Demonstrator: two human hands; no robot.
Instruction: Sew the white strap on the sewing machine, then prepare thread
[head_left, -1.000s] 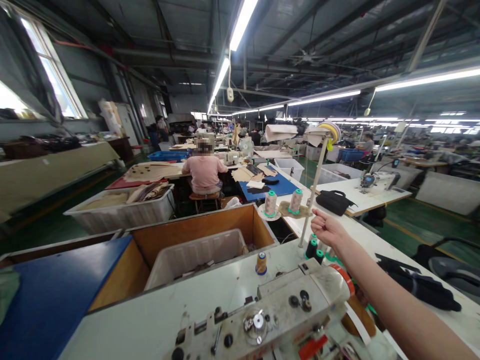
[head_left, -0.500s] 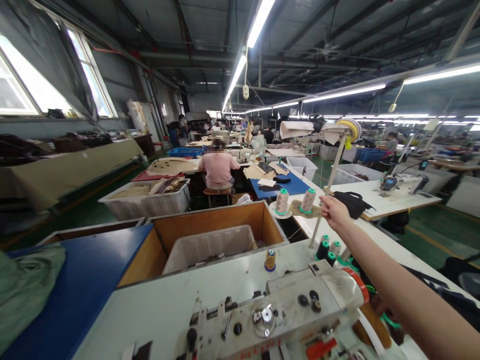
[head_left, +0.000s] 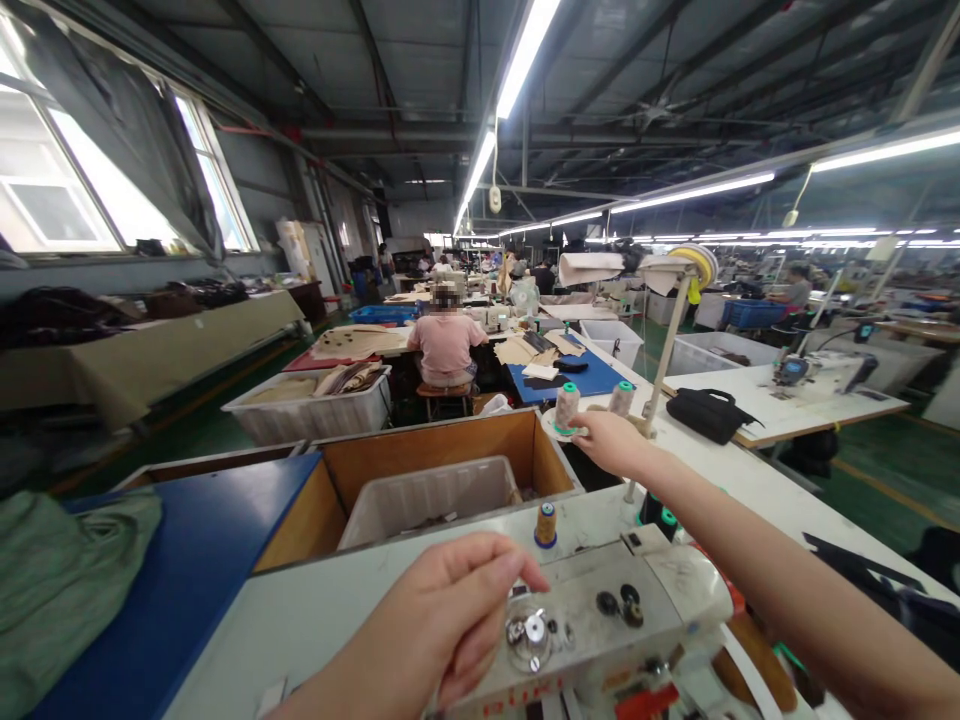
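My right hand (head_left: 611, 442) reaches out to the thread stand (head_left: 670, 345), its thumb and fingers pinched together beside a pale thread cone (head_left: 567, 408). Whatever the pinch holds is too fine to make out. Another pale cone (head_left: 622, 398) stands just behind that hand. My left hand (head_left: 465, 610) hovers over the sewing machine (head_left: 592, 590), thumb against the bent index finger and the other fingers curled. Anything between them is hidden. On the tabletop behind the machine stands a small gold thread spool (head_left: 546, 524). Dark spools (head_left: 667, 522) show partly below my right forearm.
A wooden bin (head_left: 435, 448) holding a plastic crate (head_left: 435, 495) borders the table's far side. Green cloth (head_left: 75, 570) lies on a blue surface at left. A black bag (head_left: 709, 412) rests on the right-hand table. A seated person in pink (head_left: 448, 345) works ahead.
My left hand has come into view above the machine. My right hand has moved left, from the stand's pole to beside the nearer pale cone.
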